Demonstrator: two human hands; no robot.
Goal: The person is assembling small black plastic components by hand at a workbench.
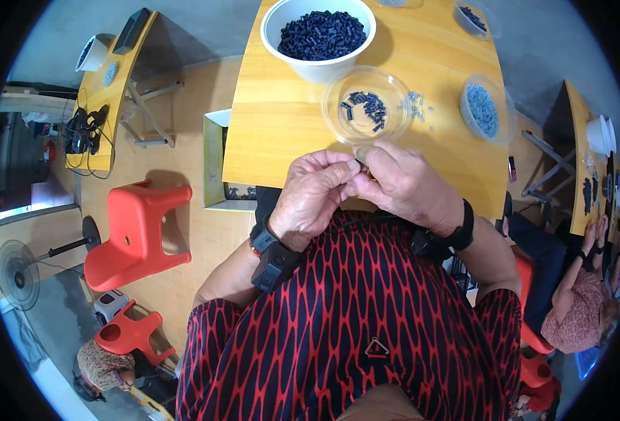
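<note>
My left hand point(315, 188) and my right hand point(402, 184) meet at the near edge of the wooden table point(289, 116). Both have their fingers pinched together, fingertips touching, around something too small and hidden to name. Just beyond them sits a clear round plastic dish point(337, 125) with several short black tube-like pieces point(374, 111) in it. Small silvery pieces point(416, 105) lie loose on the tabletop beside its right rim. Farther back stands a white bowl point(272, 36) heaped with black pieces point(322, 35) of the same sort.
To the right, a clear tub point(482, 111) holds many small grey-blue pieces; another tub point(472, 19) with dark pieces stands behind it. A red plastic chair point(129, 235) and a fan point(19, 274) are at left. Another person point(578, 309) works at a table on the right.
</note>
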